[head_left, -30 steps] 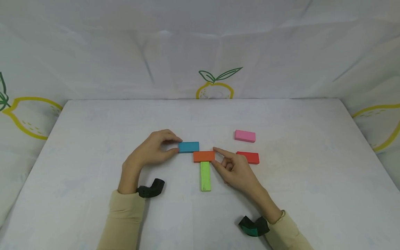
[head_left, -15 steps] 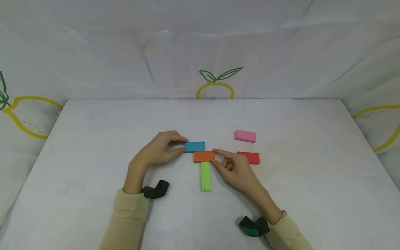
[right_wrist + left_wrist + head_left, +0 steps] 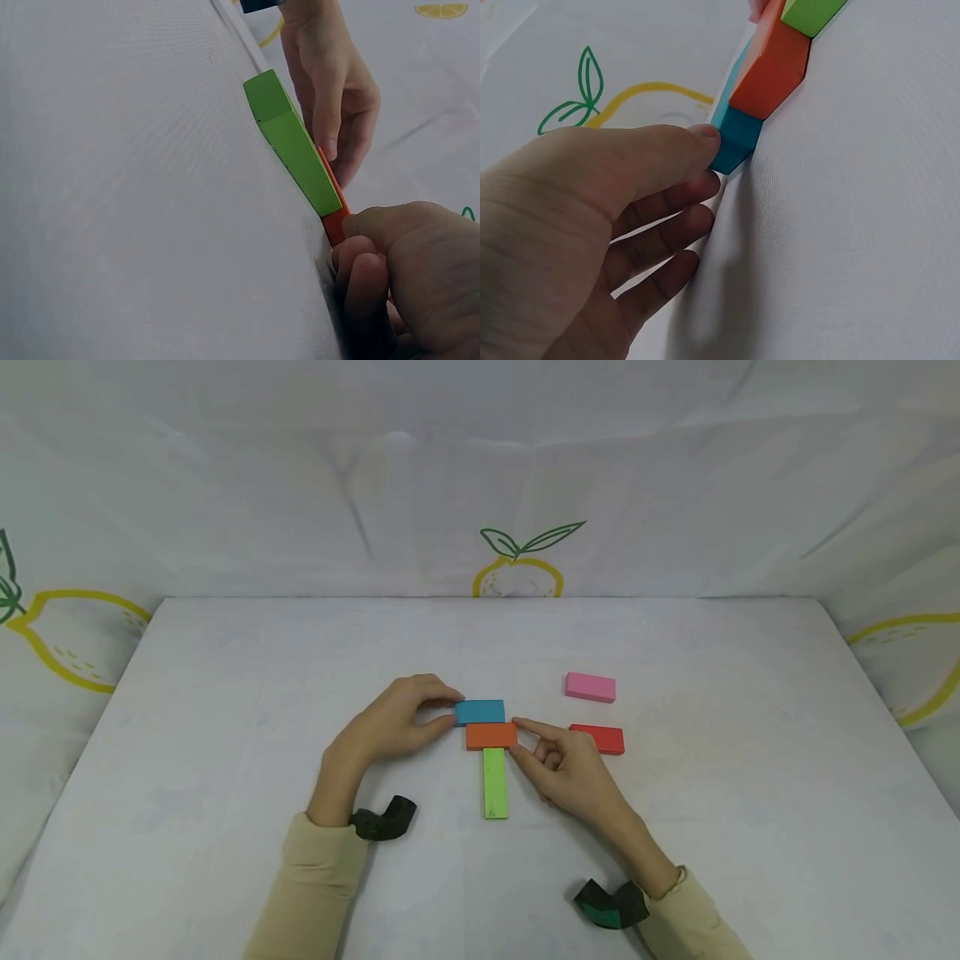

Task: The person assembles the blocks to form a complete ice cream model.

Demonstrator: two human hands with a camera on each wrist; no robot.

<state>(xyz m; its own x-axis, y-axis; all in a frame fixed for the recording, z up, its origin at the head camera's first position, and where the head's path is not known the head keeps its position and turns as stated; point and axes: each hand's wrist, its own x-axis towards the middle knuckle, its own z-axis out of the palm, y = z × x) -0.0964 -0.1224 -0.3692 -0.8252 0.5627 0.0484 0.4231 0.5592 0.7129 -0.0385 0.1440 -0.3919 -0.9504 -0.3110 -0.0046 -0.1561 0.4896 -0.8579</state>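
Observation:
My left hand (image 3: pixel 397 717) pinches the left end of a blue block (image 3: pixel 481 711) between thumb and fingers; in the left wrist view the thumb lies on the blue block (image 3: pixel 736 140). Right against its near side lies an orange block (image 3: pixel 491 736), set slightly further right. Thumb and index finger of my right hand (image 3: pixel 572 774) pinch the orange block's right end. A light green block (image 3: pixel 495 783) points toward me from the middle of the orange one, touching it. In the right wrist view the green block (image 3: pixel 296 154) hides much of the orange block (image 3: pixel 335 227).
A red block (image 3: pixel 603 740) lies just beyond my right hand, partly covered by it. Farther back is a pink block (image 3: pixel 590 687). Black wrist mounts (image 3: pixel 385 818) stick out from both wrists over the white table (image 3: pixel 225 693). A white cloth with lemon drawings hangs behind.
My left hand has slid the blue block to the right along the orange block's far side, so the two overlap more. The right hand and the other blocks stay in place.

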